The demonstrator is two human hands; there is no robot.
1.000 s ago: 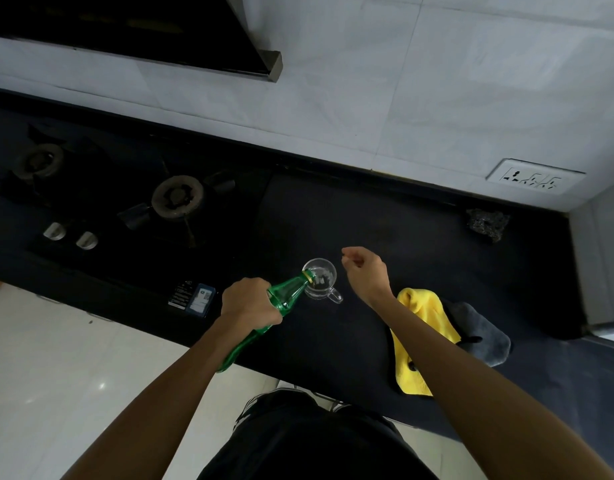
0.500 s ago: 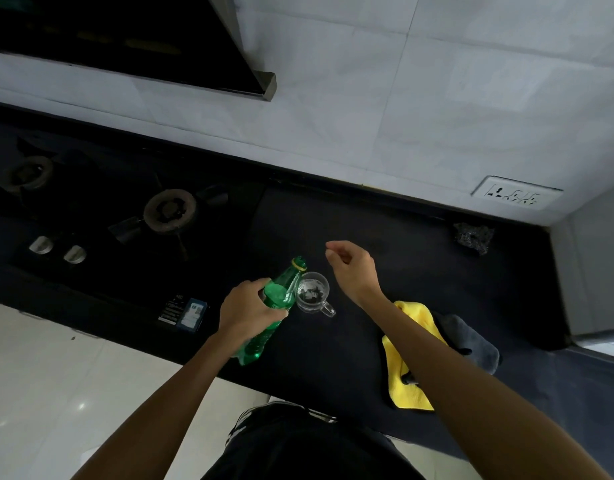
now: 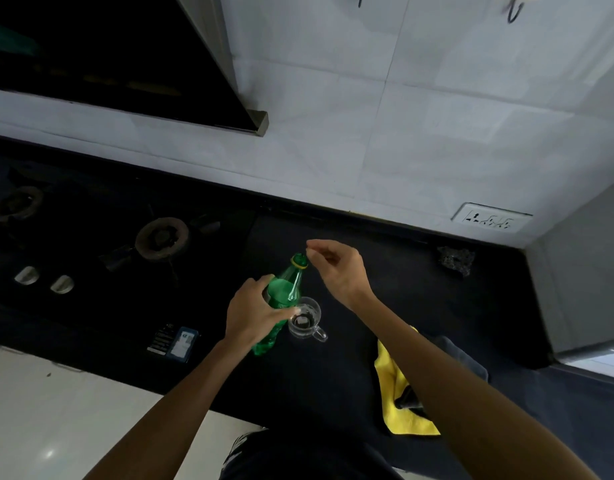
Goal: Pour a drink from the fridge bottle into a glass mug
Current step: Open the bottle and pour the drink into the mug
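- since a second ago the green bottle (image 3: 284, 299) has swung from tipped over the mug, mouth at the rim, back to nearly upright, and the right hand (image 3: 336, 268) has risen to sit just beside its open mouth.
- the black counter (image 3: 367, 271) carries everything; a stove burner (image 3: 161, 237) lies off to the left and a yellow cloth (image 3: 395, 386) lies under the right forearm, well clear of the work.
- the left hand (image 3: 255, 315) has its fingers (image 3: 284, 311) wrapped round the middle of the bottle, which is held off the counter, leaning slightly, its mouth uncapped with a yellow ring below it.
- the glass mug (image 3: 304, 320) stands on the counter just right of the bottle's lower half, handle pointing toward the person; something dark shows inside, but how full it is i cannot tell.
- the right hand is half curled, thumb and forefinger pinched together close to the bottle mouth; whether they hold the cap is too small to tell.
- judgement: pouring looks finished and recapping is the step in hand. the next move calls for lining up the pinched fingers squarely over the mouth and twisting while the left hand keeps the bottle steady and upright.
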